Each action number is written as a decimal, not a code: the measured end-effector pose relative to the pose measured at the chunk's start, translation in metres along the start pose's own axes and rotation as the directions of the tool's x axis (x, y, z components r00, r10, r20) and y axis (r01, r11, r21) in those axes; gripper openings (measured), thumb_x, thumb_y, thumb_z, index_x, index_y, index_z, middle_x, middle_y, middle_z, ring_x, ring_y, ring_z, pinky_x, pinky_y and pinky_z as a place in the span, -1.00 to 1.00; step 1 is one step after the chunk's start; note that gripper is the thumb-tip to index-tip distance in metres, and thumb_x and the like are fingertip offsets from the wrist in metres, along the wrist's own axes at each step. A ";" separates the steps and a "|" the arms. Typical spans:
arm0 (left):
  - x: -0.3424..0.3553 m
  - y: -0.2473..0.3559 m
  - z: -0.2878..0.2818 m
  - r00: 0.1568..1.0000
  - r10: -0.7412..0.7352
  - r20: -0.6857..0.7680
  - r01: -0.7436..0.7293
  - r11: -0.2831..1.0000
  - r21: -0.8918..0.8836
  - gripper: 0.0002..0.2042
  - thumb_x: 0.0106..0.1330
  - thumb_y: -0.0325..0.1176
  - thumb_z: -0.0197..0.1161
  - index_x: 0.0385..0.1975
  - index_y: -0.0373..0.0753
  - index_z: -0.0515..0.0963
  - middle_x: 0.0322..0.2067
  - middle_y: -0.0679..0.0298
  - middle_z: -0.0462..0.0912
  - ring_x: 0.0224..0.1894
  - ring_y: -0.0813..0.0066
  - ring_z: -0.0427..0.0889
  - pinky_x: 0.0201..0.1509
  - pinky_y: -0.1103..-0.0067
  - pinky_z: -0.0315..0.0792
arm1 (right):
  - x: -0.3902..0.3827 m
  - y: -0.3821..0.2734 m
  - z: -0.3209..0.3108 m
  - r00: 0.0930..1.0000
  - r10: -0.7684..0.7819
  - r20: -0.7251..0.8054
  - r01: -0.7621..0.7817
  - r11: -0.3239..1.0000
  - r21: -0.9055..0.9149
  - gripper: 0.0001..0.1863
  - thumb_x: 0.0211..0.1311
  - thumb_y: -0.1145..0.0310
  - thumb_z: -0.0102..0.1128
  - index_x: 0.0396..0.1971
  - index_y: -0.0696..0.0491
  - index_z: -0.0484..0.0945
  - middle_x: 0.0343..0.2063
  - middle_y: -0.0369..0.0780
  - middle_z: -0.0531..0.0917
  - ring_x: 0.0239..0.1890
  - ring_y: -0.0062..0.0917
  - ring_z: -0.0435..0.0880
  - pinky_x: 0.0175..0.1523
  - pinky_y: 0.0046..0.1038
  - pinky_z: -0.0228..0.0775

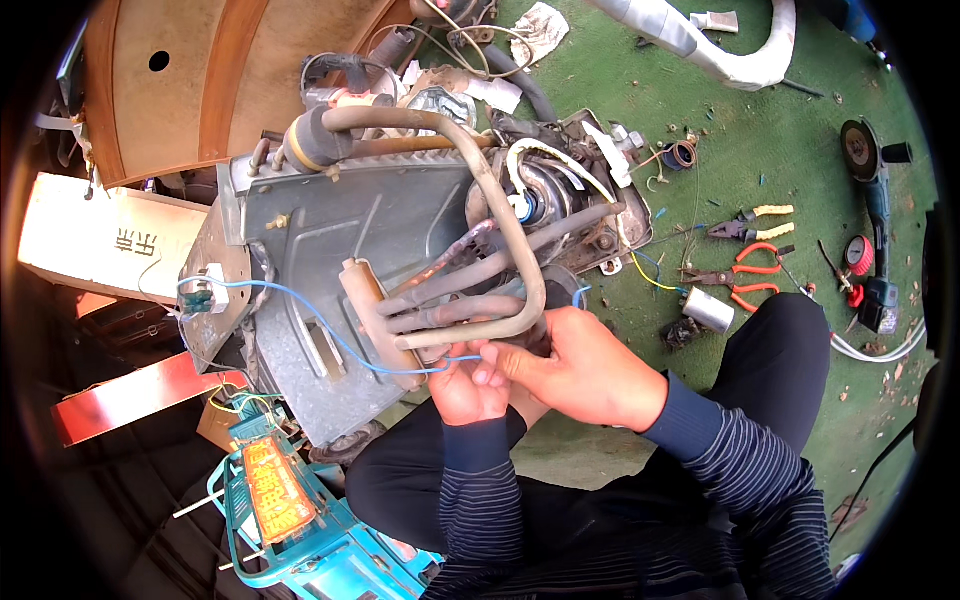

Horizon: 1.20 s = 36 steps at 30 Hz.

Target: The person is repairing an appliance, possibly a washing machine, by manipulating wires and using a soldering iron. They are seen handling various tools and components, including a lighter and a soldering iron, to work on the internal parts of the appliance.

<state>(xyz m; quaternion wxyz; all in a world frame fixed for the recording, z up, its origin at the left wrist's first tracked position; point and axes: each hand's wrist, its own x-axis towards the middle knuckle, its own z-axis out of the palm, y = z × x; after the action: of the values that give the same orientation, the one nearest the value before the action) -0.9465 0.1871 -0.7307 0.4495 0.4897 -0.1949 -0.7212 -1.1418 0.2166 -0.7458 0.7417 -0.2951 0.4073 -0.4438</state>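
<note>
A thin blue wire [340, 340] arcs from a small terminal block [202, 292] on the left across a grey metal casing [390, 195] to my hands. My left hand [472, 388] is closed on the wire below the pipe bundle. Against it, my right hand [590, 370] pinches the wire between thumb and fingers; part of its grip is hidden. Just above both hands, foam-wrapped pipes [530, 270] bend over the casing and meet a brown cylinder [370, 305]. Behind the pipes sits a dark round compressor [545, 195] with white tubing around it.
On the green floor at right lie yellow-handled pliers [750, 223], red-handled pliers [745, 275], a silver capacitor [708, 310] and an angle grinder [877, 220]. A teal tool case [330, 545] stands lower left, near a cardboard box [105, 235]. A wrapped pipe [720, 50] lies beyond.
</note>
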 end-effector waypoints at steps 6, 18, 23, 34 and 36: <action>-0.002 0.004 -0.007 0.999 -0.032 0.043 0.037 0.993 -0.113 -0.45 0.33 -0.06 0.28 0.25 -0.19 0.45 -0.27 0.34 0.61 -0.58 0.69 0.42 -0.58 0.69 0.35 | 0.033 0.041 0.015 0.978 -0.208 0.021 0.204 0.971 0.123 -0.64 0.36 0.22 0.06 -0.21 0.23 0.67 -0.45 0.06 0.71 -0.36 -0.05 0.72 -0.15 -0.19 0.53; 0.005 -0.001 0.010 0.992 0.046 0.119 -0.037 0.997 -0.073 -0.68 0.55 -0.27 0.06 0.09 -0.39 0.47 -0.42 0.47 0.45 -0.64 0.69 0.36 -0.70 0.69 0.25 | 0.034 0.046 0.016 0.958 -0.277 0.079 0.231 0.901 0.367 -0.74 0.36 0.32 0.01 -0.24 0.20 0.59 -0.59 -0.06 0.68 -0.53 -0.32 0.70 -0.31 -0.33 0.52; 0.008 0.003 0.010 0.987 0.075 0.143 -0.076 0.997 0.004 -0.66 0.56 -0.25 0.07 0.14 -0.36 0.46 -0.42 0.49 0.44 -0.65 0.72 0.33 -0.73 0.71 0.21 | 0.034 0.044 0.020 0.946 -0.318 0.066 0.255 0.852 0.457 -0.72 0.36 0.30 0.01 -0.26 0.22 0.58 -0.56 -0.08 0.70 -0.50 -0.35 0.70 -0.27 -0.33 0.52; 0.014 0.002 0.007 0.982 0.052 0.182 -0.049 0.999 -0.020 -0.63 0.51 -0.33 0.14 0.21 -0.36 0.38 -0.42 0.45 0.46 -0.65 0.71 0.31 -0.73 0.71 0.19 | 0.029 0.038 0.008 0.948 -0.309 0.083 0.275 0.920 0.279 -0.71 0.40 0.23 0.06 -0.18 0.17 0.61 -0.48 0.04 0.67 -0.43 -0.04 0.63 -0.21 -0.24 0.50; 0.015 0.002 0.006 0.982 0.053 0.183 -0.050 0.998 -0.024 -0.62 0.49 -0.35 0.15 0.22 -0.37 0.37 -0.43 0.44 0.46 -0.63 0.71 0.33 -0.73 0.71 0.20 | 0.029 0.038 0.008 0.950 -0.304 0.074 0.273 0.921 0.279 -0.70 0.41 0.23 0.06 -0.17 0.17 0.61 -0.45 0.05 0.67 -0.41 -0.03 0.62 -0.18 -0.24 0.50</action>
<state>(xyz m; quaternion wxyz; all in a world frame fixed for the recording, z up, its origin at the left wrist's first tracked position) -0.9528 0.1728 -0.7343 0.4530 0.4116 -0.2410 -0.7532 -1.1113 0.2078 -0.7820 0.7234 -0.2752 0.2524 -0.5808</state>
